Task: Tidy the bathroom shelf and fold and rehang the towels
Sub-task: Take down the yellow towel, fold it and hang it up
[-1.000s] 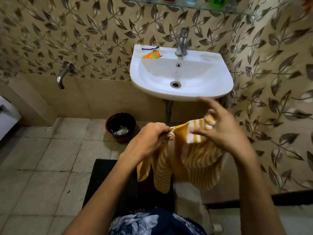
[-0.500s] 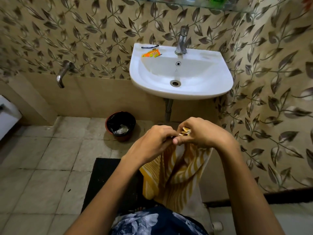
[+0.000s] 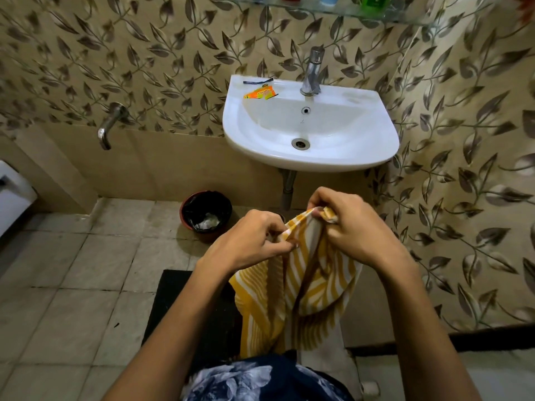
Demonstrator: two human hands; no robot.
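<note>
A yellow and white striped towel (image 3: 301,293) hangs in loose folds in front of me, below the sink. My left hand (image 3: 249,241) pinches its top edge on the left. My right hand (image 3: 353,227) grips the top edge a little higher and to the right, fingers curled round the cloth. The two hands are a short way apart with the edge stretched between them. A glass shelf (image 3: 341,8) with several bottles runs along the wall at the top; only its lower part shows.
A white sink (image 3: 373,134) with a chrome tap (image 3: 312,70) is mounted ahead; an orange sachet (image 3: 260,93) lies on its left rim. A dark bin (image 3: 207,212) stands on the tiled floor. A wall tap (image 3: 110,125) juts out at left. A black mat (image 3: 179,308) lies underfoot.
My right hand closed onto the towel's top edge beside my left hand, then the two drew slightly apart, opening the edge between them.
</note>
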